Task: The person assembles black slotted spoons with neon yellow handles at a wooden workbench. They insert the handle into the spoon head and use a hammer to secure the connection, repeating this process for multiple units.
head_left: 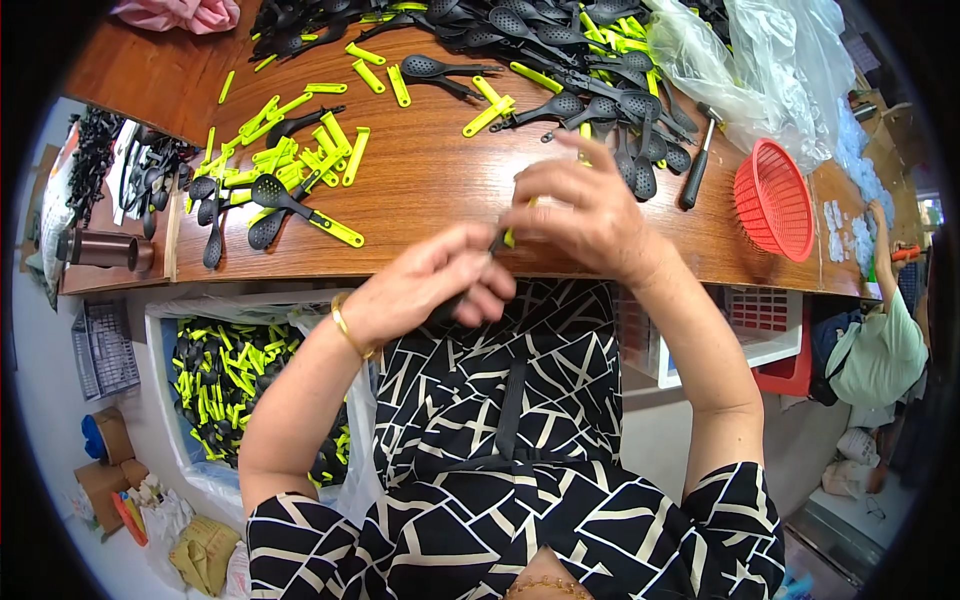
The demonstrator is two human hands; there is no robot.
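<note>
My left hand (440, 275) is closed round a black spoon, whose dark lower part (447, 308) shows beneath the palm above my lap; the rest is hidden by my fingers. A lime-green handle piece (509, 238) shows at the spoon's upper end, between my hands. My right hand (590, 205), a little blurred, curls its fingers round that end. On the table to the left lie loose lime-green handle pieces (285, 160) and a black perforated spoon (270, 190) with a green handle. Behind my hands spreads a large heap of black spoons and ladles (520, 35).
A red plastic basket (773, 200) and a black-handled tool (696, 170) stand and lie at the right. Clear plastic bags (745, 70) cover the far right. Below left, a lined white bin (160, 400) holds many green-and-black utensils. Another person (880, 350) works at far right.
</note>
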